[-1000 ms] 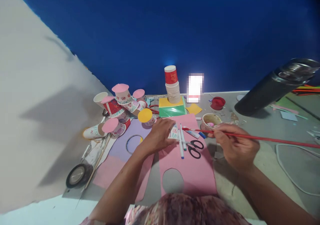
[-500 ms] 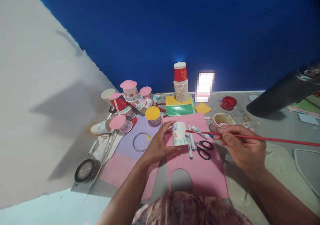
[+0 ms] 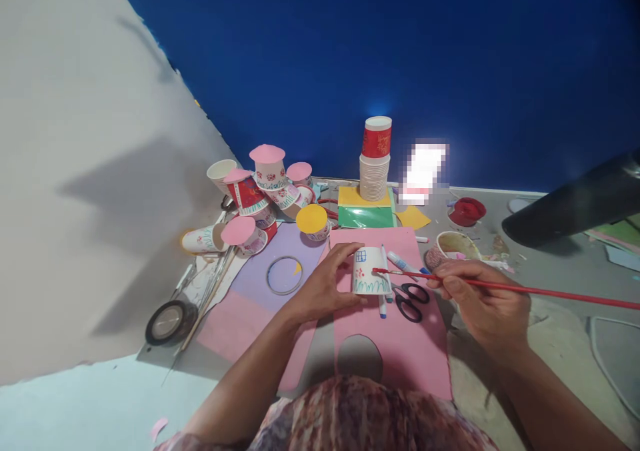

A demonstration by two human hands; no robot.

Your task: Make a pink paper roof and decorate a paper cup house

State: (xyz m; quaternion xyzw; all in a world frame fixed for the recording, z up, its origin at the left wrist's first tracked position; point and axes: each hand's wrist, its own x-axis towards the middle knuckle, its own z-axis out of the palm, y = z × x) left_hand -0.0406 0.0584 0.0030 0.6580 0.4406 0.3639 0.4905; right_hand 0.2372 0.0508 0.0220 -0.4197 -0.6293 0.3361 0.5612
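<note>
My left hand [image 3: 333, 284] grips a white paper cup [image 3: 373, 264], which is upside down or upright, I cannot tell. A blue window, red marks and green grass strokes are drawn on its side. Between the fingers of my right hand [image 3: 483, 301] is a long red paintbrush [image 3: 545, 293]; its red tip lies against or just in front of the cup's side. Black-handled scissors [image 3: 411, 302] and several markers [image 3: 403, 265] rest behind and beside the cup, on pink paper [image 3: 415, 364] with a round hole cut in it.
Decorated paper cups with pink tops [image 3: 267, 154] and one yellow top [image 3: 312, 219] stand at the left. Behind are a stack of paper cups [image 3: 375, 177] and a red paint cup [image 3: 467, 212]. Black tape [image 3: 167, 322], a ring [image 3: 285, 275] and a dark cylinder [image 3: 565, 204] flank the workspace.
The brush tip has moved a little lower on the cup, near the red marks. The cup remains in my left hand, and the whole view has shifted slightly.
</note>
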